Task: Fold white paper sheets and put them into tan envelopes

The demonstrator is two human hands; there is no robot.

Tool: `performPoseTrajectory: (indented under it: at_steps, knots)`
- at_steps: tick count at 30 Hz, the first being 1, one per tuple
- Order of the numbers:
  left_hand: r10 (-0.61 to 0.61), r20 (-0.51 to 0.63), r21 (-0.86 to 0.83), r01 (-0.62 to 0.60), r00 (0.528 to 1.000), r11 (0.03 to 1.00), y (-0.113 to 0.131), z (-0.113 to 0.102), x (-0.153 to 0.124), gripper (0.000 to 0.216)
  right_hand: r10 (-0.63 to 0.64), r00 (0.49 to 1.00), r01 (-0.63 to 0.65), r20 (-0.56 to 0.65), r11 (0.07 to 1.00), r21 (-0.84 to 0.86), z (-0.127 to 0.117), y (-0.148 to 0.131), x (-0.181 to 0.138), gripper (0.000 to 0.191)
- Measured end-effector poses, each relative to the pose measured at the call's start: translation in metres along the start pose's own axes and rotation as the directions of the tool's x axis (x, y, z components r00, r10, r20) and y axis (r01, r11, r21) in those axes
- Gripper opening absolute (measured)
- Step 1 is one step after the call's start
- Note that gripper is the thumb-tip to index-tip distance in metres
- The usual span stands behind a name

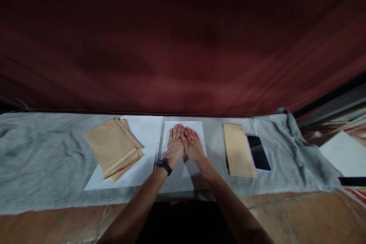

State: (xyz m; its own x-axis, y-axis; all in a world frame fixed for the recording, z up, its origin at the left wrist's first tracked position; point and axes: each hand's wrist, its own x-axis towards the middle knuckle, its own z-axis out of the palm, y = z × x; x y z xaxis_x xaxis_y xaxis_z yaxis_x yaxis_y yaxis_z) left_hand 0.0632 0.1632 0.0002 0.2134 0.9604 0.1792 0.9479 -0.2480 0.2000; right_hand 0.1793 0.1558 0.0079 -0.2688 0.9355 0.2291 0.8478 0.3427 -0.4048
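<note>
A white sheet of paper (177,181) lies in front of me on a grey cloth. My left hand (175,143), with a black watch (164,167) on its wrist, rests flat on the upper part of the sheet. Beside it my right hand (193,146) also lies flat, its thumb side touching or slightly overlapping the left hand. The fingers of both hands are stretched out and point away from me. Anything under the palms is hidden.
To the left, several brown envelopes (111,145) lie fanned over white paper (151,133). On the right are a stack of narrower brown envelopes (238,148) and a phone (259,152) on the grey cloth (288,160). A dark red curtain-like surface (183,65) rises behind.
</note>
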Motion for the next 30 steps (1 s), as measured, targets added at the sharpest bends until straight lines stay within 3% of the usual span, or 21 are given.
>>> performPoseTrajectory:
  at_steps: [11,21,30]
  knots:
    - [-0.101,0.013,0.067,0.1,0.995,0.993,-0.012,-0.002,0.019,0.057,0.051,0.998,-0.047,0.026,0.989,-0.137,0.006,0.01,0.024,0.05]
    - [-0.165,0.001,0.074,0.164,0.986,0.984,-0.023,-0.009,0.026,0.059,0.168,0.984,-0.177,-0.067,0.967,-0.185,0.008,0.029,0.031,0.052]
    - [-0.198,-0.067,0.038,0.201,0.978,0.979,-0.025,-0.004,0.024,0.061,0.224,0.962,-0.255,-0.153,0.94,-0.227,0.0,0.047,0.018,0.056]
